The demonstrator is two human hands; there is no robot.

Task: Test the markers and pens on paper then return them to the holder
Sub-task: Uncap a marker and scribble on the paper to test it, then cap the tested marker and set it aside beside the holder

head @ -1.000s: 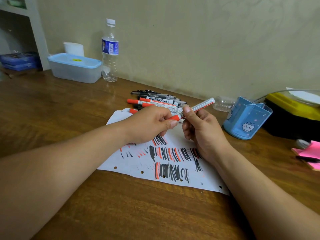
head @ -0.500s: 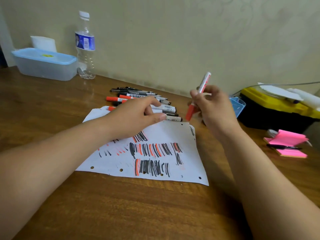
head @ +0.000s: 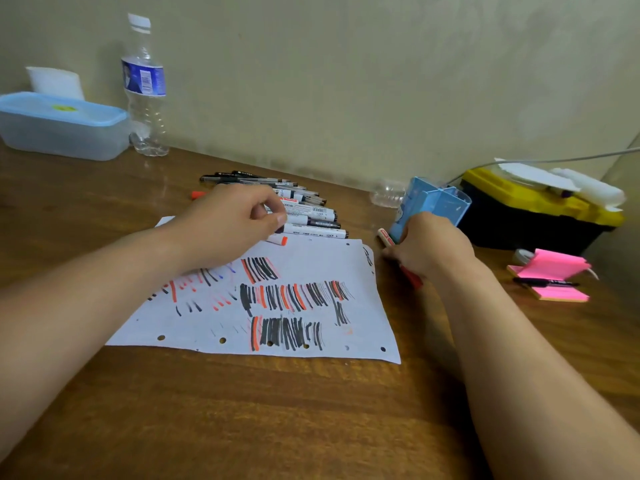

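since half a second ago the right hand (head: 431,249) has dropped from up in the air to the table (head: 242,410) right of centre, bringing the red marker (head: 386,236) with it, and the blue holder (head: 436,204) now shows more fully just behind the knuckles. the right fingers are clenched round the marker, which lies low and nearly flat, white end pointing to the upper left, red cap poking out below the wrist. it is beside the holder's foot, not in it. the left hand (head: 228,226) sits over the row of pens (head: 311,216) above the paper (head: 311,341), fingers (head: 277,218) curled with thumb and forefinger close, but i cannot tell whether they have hold of one. the likely trouble: the marker must be lifted and stood on end to go in, and a hand this close could bump the light-looking holder, tipping it or shoving it toward the black and yellow box (head: 540,216). a careless left hand could set the pens rolling.
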